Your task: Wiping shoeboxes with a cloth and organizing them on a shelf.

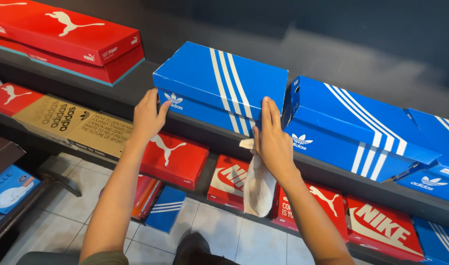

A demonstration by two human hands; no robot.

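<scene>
Centrally, a blue shoebox with white stripes [219, 86] is seen on a dark shelf [136, 86], gripped at both front corners. The left hand [148, 115] is pressed flat, fingers spread, against its left end. The right hand [272, 140] is laid against the right corner, with a white cloth [258, 186] apparently tucked under the palm. Another blue box [352, 130] is placed just beside it.

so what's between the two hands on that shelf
In the head view, the blue striped shoe box lies between them: the left hand presses its left end, the right hand its front right corner. A white cloth hangs from the right hand.
</scene>
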